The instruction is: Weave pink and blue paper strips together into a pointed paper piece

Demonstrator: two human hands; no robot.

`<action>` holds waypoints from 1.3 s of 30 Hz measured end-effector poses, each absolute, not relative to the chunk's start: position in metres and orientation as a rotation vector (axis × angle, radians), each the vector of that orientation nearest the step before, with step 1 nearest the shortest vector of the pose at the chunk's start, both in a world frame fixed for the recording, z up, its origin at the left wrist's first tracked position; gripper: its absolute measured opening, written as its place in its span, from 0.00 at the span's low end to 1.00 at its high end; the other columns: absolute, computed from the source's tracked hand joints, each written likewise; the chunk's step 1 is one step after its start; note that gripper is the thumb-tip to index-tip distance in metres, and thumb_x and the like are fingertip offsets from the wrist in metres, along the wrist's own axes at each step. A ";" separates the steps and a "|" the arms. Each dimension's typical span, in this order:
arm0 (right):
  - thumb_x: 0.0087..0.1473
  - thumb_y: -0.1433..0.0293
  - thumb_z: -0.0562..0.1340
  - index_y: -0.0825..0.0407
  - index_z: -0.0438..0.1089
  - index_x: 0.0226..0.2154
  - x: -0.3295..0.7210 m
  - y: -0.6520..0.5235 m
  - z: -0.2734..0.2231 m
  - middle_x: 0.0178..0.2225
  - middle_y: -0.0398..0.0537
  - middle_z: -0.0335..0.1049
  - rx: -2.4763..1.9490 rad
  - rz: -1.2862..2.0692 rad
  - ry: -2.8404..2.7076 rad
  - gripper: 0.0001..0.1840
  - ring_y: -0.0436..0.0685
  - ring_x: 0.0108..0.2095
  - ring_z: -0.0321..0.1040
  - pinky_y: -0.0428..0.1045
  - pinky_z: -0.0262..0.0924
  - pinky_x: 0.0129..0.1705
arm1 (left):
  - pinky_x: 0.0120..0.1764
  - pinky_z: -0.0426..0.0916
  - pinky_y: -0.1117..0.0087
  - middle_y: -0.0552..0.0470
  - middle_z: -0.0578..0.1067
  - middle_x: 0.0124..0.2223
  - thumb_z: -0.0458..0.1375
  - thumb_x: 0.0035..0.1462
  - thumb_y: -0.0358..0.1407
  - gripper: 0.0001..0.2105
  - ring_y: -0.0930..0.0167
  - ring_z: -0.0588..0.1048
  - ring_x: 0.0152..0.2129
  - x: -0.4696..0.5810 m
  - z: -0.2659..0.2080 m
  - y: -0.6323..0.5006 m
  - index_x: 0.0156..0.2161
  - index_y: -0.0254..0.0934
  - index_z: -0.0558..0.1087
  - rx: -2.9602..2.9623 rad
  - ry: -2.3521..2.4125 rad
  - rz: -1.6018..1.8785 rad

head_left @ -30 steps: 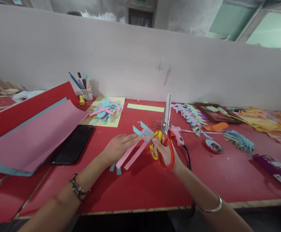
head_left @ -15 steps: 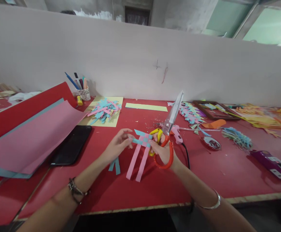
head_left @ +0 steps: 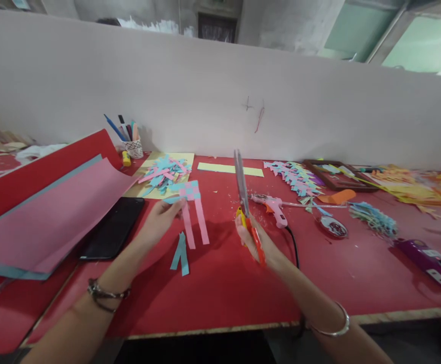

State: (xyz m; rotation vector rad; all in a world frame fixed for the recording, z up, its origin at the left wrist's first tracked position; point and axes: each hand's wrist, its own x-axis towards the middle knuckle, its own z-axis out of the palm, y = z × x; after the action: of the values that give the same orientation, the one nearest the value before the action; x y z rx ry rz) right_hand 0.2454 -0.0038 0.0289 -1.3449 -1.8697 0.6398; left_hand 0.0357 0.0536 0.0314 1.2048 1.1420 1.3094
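Note:
Between the fingers of my left hand [head_left: 163, 216] is a woven piece of pink and blue paper strips [head_left: 189, 191], pinched by its blue ends; two pink tails hang down from it. My right hand [head_left: 256, 237] is wrapped round the red and yellow handles of a pair of scissors [head_left: 240, 182], whose blades point up and look closed. On the red table just below the woven piece lie a few loose blue paper strips [head_left: 181, 258]. A pink glue gun [head_left: 277, 211] rests to the right of the scissors.
Left are pink paper sheets [head_left: 61, 217], a black phone [head_left: 110, 230] and a pen cup [head_left: 133, 148]. Cut strips [head_left: 165, 174] lie in a pile behind. To the right are a folded paper chain [head_left: 296, 177], a round dish [head_left: 333, 226] and a purple power strip [head_left: 429, 263].
My left hand has pulled the woven paper away to the left and up, out of my right hand. The scissors have swung from slanting right to nearly upright.

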 end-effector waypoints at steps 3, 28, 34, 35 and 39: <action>0.48 0.55 0.52 0.49 0.50 0.23 0.250 -0.003 0.035 0.22 0.40 0.52 -1.486 0.467 -1.917 0.16 0.49 0.22 0.51 0.46 0.50 0.25 | 0.22 0.64 0.74 0.56 0.67 0.15 0.63 0.35 0.44 0.14 0.77 0.64 0.14 0.025 0.035 0.060 0.14 0.35 0.69 1.084 1.120 1.415; 0.43 0.53 0.58 0.51 0.54 0.21 0.250 0.000 0.046 0.21 0.41 0.57 -1.756 0.379 -2.208 0.20 0.48 0.22 0.52 0.44 0.40 0.23 | 0.21 0.62 0.76 0.59 0.65 0.16 0.60 0.40 0.36 0.08 0.78 0.63 0.15 0.014 0.036 0.062 0.17 0.38 0.68 1.158 1.034 1.739; 0.44 0.53 0.58 0.52 0.55 0.21 0.249 0.000 0.046 0.22 0.42 0.59 -1.714 0.396 -2.244 0.20 0.49 0.23 0.53 0.44 0.41 0.24 | 0.18 0.62 0.77 0.59 0.66 0.15 0.62 0.37 0.36 0.08 0.79 0.63 0.13 0.018 0.035 0.061 0.16 0.37 0.69 1.159 0.997 1.680; 0.44 0.53 0.58 0.51 0.55 0.21 0.249 0.000 0.047 0.22 0.42 0.59 -1.714 0.406 -2.244 0.20 0.49 0.23 0.52 0.44 0.41 0.23 | 0.18 0.62 0.77 0.59 0.67 0.15 0.62 0.37 0.36 0.08 0.79 0.63 0.13 0.019 0.035 0.061 0.16 0.37 0.69 1.162 0.989 1.667; 0.44 0.53 0.57 0.51 0.52 0.20 0.249 0.000 0.048 0.21 0.41 0.57 -1.730 0.455 -2.236 0.21 0.49 0.22 0.51 0.44 0.41 0.23 | 0.18 0.63 0.77 0.58 0.67 0.15 0.62 0.37 0.36 0.07 0.79 0.64 0.13 0.021 0.035 0.060 0.16 0.37 0.70 1.146 0.979 1.638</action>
State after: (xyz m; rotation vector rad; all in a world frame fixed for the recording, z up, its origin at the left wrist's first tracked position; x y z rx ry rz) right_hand 0.2486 0.0000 0.0480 -1.7297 -2.2356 0.4546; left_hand 0.0208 0.0600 0.0348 1.1458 0.9793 1.6377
